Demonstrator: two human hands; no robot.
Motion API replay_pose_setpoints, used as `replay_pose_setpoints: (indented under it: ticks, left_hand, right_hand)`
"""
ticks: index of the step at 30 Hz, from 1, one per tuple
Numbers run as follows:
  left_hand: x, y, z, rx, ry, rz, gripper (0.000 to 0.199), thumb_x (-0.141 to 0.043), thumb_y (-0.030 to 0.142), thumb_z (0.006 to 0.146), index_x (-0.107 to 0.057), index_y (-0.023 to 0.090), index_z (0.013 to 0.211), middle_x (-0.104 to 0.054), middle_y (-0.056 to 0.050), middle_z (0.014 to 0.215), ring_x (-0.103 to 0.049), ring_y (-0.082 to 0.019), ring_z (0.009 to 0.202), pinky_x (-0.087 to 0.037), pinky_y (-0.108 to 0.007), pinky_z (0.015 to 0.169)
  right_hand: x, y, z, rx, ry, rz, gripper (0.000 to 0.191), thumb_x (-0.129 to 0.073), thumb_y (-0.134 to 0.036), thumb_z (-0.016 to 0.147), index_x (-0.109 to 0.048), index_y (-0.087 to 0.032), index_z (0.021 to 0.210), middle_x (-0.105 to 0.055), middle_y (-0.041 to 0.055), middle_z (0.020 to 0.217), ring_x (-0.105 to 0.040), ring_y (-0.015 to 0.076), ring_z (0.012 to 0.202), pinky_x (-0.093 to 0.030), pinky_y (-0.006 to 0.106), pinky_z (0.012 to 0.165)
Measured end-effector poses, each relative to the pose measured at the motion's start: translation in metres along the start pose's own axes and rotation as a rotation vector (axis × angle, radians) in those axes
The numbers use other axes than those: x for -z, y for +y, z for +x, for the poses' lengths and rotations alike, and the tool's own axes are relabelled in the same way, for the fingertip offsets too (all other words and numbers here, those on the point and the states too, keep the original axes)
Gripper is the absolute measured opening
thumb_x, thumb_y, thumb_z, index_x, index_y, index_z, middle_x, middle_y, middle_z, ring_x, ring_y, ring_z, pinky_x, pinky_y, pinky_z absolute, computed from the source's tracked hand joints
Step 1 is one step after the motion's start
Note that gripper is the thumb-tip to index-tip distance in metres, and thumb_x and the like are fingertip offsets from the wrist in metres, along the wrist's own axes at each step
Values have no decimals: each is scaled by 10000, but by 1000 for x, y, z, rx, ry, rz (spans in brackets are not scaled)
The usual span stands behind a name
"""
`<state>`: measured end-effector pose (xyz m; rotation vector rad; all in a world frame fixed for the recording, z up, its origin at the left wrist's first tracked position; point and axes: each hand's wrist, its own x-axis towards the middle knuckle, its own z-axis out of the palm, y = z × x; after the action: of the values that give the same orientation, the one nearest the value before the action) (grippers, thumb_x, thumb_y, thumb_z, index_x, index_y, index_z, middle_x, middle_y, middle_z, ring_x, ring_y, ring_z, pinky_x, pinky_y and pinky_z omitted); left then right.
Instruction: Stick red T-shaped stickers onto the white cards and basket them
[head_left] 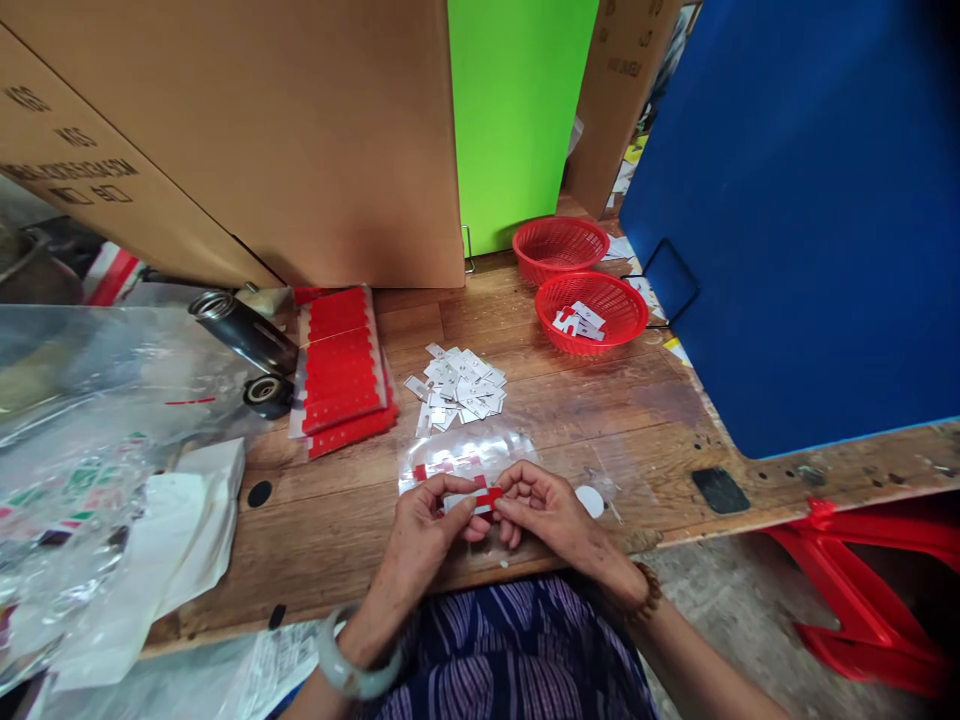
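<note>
Near the front edge of the wooden table, my left hand (431, 525) pinches a small white tag (459, 504) between thumb and fingers. My right hand (541, 508) grips a red strip (489, 499) at the tag's right end. Both hands are over a clear plastic sheet (517, 447) with red pieces on it. Beyond the sheet lies a loose pile of white tags (463, 385). A round white disc (590, 501) rests just right of my right hand.
Stacked red strips (341, 360) and a dark flask (244, 332) stand left of the pile. Two red baskets (592, 340) (559, 240) are at the back right, the nearer holding white pieces. Plastic bags (67, 540) cover the left side; a blue panel (810, 230) rises at right.
</note>
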<state>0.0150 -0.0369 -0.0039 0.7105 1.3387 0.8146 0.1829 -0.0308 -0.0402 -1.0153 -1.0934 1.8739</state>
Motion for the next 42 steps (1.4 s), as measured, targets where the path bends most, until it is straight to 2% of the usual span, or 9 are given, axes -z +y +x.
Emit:
replay_pose_setpoints:
  ticks: [7, 12, 17, 22, 27, 29, 34, 38, 42]
  left_hand:
    - [2, -3, -7, 19, -25, 83, 278, -758, 266, 628, -614, 129, 823, -676, -31, 503, -637, -139, 450, -472, -201, 502]
    - [4, -7, -8, -3, -61, 90, 224, -729, 264, 647, -606, 145, 791, -645, -8, 462, -621, -137, 427, -456, -198, 478]
    - [6, -21, 0, -57, -94, 95, 299, -661, 371, 710, -606, 134, 883, -642, -8, 492, -618, -138, 437, -473, -220, 492]
    - [11, -32, 9, -112, -31, 27, 552, -615, 483, 729, -530, 129, 1143, -681, -49, 757, -648, -160, 543, -515, -283, 538]
    - [12, -37, 16, -303, 83, 169, 289, -612, 332, 759, -633, 146, 979, -690, -103, 929, -654, -201, 838, -501, -310, 764]
    - [8, -39, 19, -322, 64, 198, 261, -608, 300, 760, -643, 151, 972, -691, -101, 943, -644, -203, 847, -492, -306, 762]
    - [-3, -47, 25, -297, 39, 189, 264, -599, 293, 757, -632, 144, 973, -674, -105, 959, -630, -200, 827, -487, -303, 736]
    - [-4, -51, 28, -275, 42, 154, 281, -607, 296, 743, -629, 142, 977, -668, -112, 991, -625, -196, 827, -481, -306, 752]
    - [-1, -50, 29, -249, 68, 110, 298, -643, 308, 707, -638, 136, 950, -674, -122, 991, -624, -205, 823, -483, -317, 759]
  right_hand:
    - [-8, 8, -5, -68, 52, 42, 308, -669, -444, 776, -532, -169, 762, -597, -46, 560, -528, 75, 397, -418, 181, 390]
    - [-15, 15, -5, -92, 105, -23, 433, -571, -600, 800, -486, -187, 702, -549, -57, 501, -462, 59, 333, -328, 160, 319]
    - [-13, 12, -2, -89, 36, -198, 469, -656, -624, 711, -523, -176, 744, -560, -60, 548, -496, 52, 381, -393, 161, 379]
    - [17, -17, 8, -78, 91, -148, 410, -732, -531, 690, -548, -165, 697, -580, -47, 534, -467, 44, 361, -349, 148, 342]
    - [60, -67, 35, 280, 376, 170, 297, -772, -421, 696, -616, -198, 815, -645, -20, 715, -558, 61, 532, -476, 165, 488]
    - [67, -74, 51, 309, 383, 8, 332, -710, -465, 744, -624, -197, 921, -665, 15, 812, -596, 87, 587, -508, 203, 528]
    - [56, -54, 98, 355, 265, -829, 228, -544, -333, 856, -624, -159, 979, -628, 31, 771, -596, 143, 620, -507, 287, 585]
    - [45, -42, 120, 445, 193, -1035, 135, -590, -148, 799, -666, -167, 909, -596, 58, 889, -564, 184, 840, -451, 336, 805]
    - [43, -39, 124, 494, 121, -1189, 115, -556, -104, 829, -655, -161, 839, -580, 68, 888, -530, 188, 844, -418, 321, 795]
